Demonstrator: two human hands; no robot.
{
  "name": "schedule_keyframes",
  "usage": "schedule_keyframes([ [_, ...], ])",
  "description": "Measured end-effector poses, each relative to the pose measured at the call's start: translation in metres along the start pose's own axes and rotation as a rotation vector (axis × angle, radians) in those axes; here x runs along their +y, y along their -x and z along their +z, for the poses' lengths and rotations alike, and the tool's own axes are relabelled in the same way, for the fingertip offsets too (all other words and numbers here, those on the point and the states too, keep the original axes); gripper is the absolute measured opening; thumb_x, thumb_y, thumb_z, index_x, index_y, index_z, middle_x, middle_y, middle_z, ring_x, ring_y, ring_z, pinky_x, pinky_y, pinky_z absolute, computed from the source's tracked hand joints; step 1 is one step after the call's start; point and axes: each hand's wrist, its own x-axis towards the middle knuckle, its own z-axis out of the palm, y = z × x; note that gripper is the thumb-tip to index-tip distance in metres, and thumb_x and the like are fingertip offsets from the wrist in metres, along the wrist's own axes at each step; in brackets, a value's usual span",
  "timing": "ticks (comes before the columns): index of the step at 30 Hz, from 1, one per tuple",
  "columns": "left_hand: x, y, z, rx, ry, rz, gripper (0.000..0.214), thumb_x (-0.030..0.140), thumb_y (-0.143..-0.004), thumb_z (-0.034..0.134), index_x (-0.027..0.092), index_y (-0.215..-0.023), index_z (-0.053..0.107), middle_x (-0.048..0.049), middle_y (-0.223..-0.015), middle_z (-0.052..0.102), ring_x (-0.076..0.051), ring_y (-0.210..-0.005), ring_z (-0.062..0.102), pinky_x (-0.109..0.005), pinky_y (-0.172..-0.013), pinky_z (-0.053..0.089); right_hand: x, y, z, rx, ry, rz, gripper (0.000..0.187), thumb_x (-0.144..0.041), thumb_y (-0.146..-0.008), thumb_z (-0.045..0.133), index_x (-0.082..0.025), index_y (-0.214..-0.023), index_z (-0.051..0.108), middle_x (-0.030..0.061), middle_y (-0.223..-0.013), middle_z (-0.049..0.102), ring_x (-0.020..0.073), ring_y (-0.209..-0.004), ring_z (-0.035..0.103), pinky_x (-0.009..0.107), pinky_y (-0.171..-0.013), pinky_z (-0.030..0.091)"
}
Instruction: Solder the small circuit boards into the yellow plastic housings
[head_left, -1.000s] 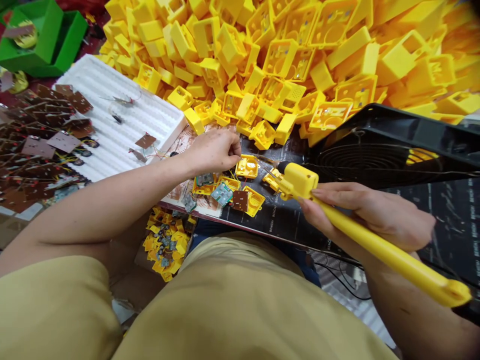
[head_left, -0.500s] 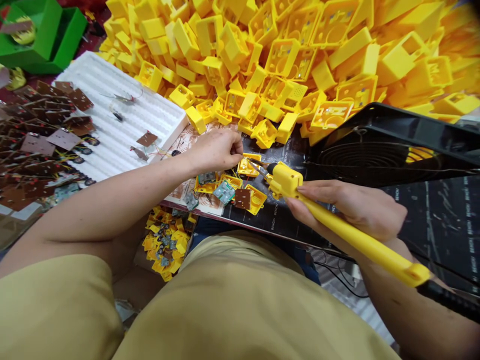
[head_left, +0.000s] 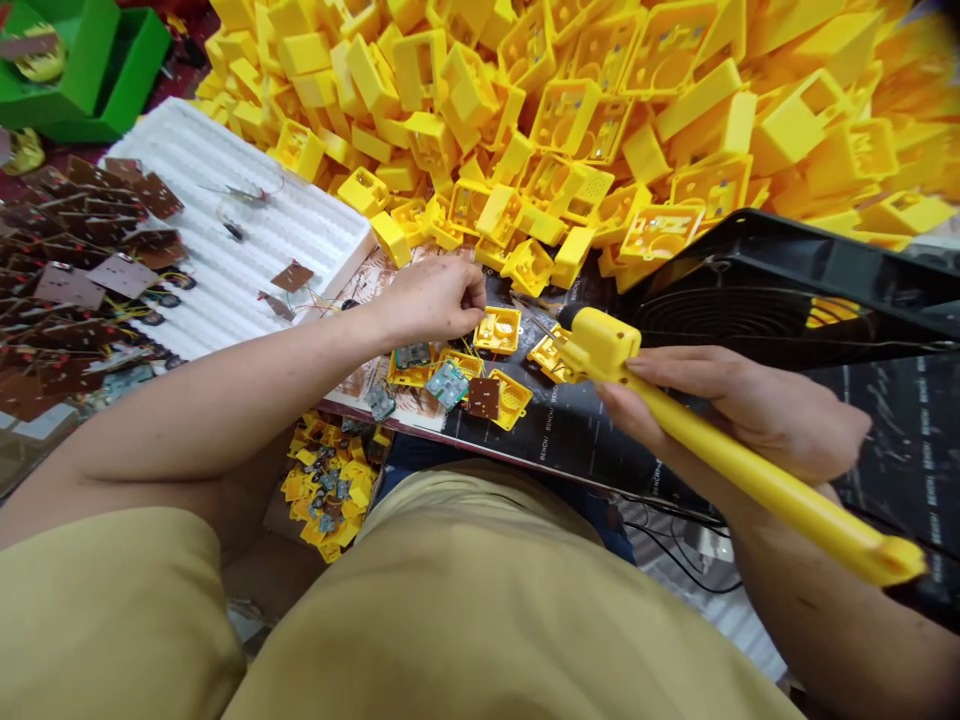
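Observation:
My right hand is wrapped round a yellow soldering iron with a black collar and a thin metal tip pointing left. Its tip is above the bench, between two small yellow housings. My left hand is closed in a pinch at the edge of one open yellow housing; whatever its fingertips hold is hidden. A second yellow housing lies partly behind the iron. Nearer me, a green circuit board and a brown circuit board rest on other housings, with thin wires between.
A large heap of yellow housings fills the back. A black fan stands at the right. At the left are a white foam sheet, a pile of brown boards and green bins. A box of yellow parts sits below the bench edge.
My right hand has drawn the soldering iron to the right, away from the housing by my left hand, so that housing's inside now shows. My left hand has stayed in place.

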Motion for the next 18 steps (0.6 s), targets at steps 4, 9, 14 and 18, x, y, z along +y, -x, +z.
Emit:
schedule_keyframes([
  [4, 0.0, 0.002, 0.0, -0.002, 0.012, 0.015, 0.012, 0.014, -0.075, 0.063, 0.017, -0.082, 0.072, -0.004, -0.079, 0.071, -0.019, -0.078, 0.065, -0.031, -0.076, 0.046, -0.007, -0.006, 0.005, 0.006, 0.1, -0.199, 0.045, -0.041, -0.09, 0.071, -0.028, -0.131, 0.059, -0.0004, -0.088, 0.075, 0.0146, -0.064, 0.069, 0.025, -0.062, 0.055],
  [9, -0.009, 0.003, 0.006, 0.017, 0.112, 0.058, 0.013, 0.014, -0.076, 0.063, 0.016, -0.085, 0.072, -0.0027, -0.081, 0.073, -0.017, -0.078, 0.065, -0.029, -0.075, 0.046, 0.008, -0.024, 0.036, -0.154, 0.122, -0.291, 0.019, -0.03, -0.1, 0.052, -0.026, -0.111, 0.067, 0.0008, -0.083, 0.072, 0.0156, -0.068, 0.068, 0.026, -0.06, 0.05],
  [14, -0.021, 0.001, 0.017, 0.066, 0.336, 0.134, 0.009, 0.017, -0.078, 0.063, 0.015, -0.084, 0.07, -0.0025, -0.082, 0.073, -0.014, -0.076, 0.063, -0.027, -0.076, 0.048, 0.022, -0.035, 0.073, -0.291, 0.132, -0.373, 0.023, -0.033, -0.096, 0.058, -0.023, -0.117, 0.062, 0.0044, -0.092, 0.07, 0.0202, -0.088, 0.067, 0.039, -0.096, 0.051],
  [18, -0.027, 0.007, 0.018, 0.168, 0.407, 0.194, 0.012, 0.022, -0.082, 0.062, 0.014, -0.087, 0.07, -0.0048, -0.092, 0.074, -0.016, -0.085, 0.066, -0.03, -0.085, 0.05, 0.017, -0.029, 0.079, -0.255, 0.18, -0.349, 0.022, -0.028, -0.097, 0.055, -0.022, -0.119, 0.059, 0.0048, -0.087, 0.068, 0.0209, -0.083, 0.066, 0.037, -0.085, 0.051],
])
